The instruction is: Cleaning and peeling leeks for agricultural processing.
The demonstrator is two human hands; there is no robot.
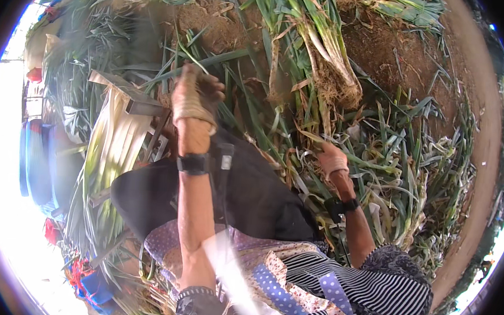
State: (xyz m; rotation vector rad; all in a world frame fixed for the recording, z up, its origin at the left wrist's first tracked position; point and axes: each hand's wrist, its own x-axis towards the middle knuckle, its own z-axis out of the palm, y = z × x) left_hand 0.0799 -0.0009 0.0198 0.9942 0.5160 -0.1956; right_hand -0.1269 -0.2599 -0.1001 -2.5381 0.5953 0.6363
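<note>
Left of the leek bundle [332, 64], the left hand [199, 93] is at a pale stalk [195, 60]; below the bundle, the right hand [332, 159] curls among leaves [373, 165]. I cannot tell whether either is clamped; a light pinch should limit bruising.

The left hand [197, 96], fitted with a light wrap, was positioned left of centre in the upper half of the frame, near a thin pale stalk [195, 60]; its grip was too blurred to determine. The right hand [332, 161], similarly wrapped, was located right of centre, beside loose leaves [398, 166]. Rooted green onions [327, 61] lay at upper centre, roots directed downward in the frame. Pale-stemmed onions [112, 131] rested by a wooden frame [142, 104] at left. A blue object [97, 289] was at lower left.
</note>
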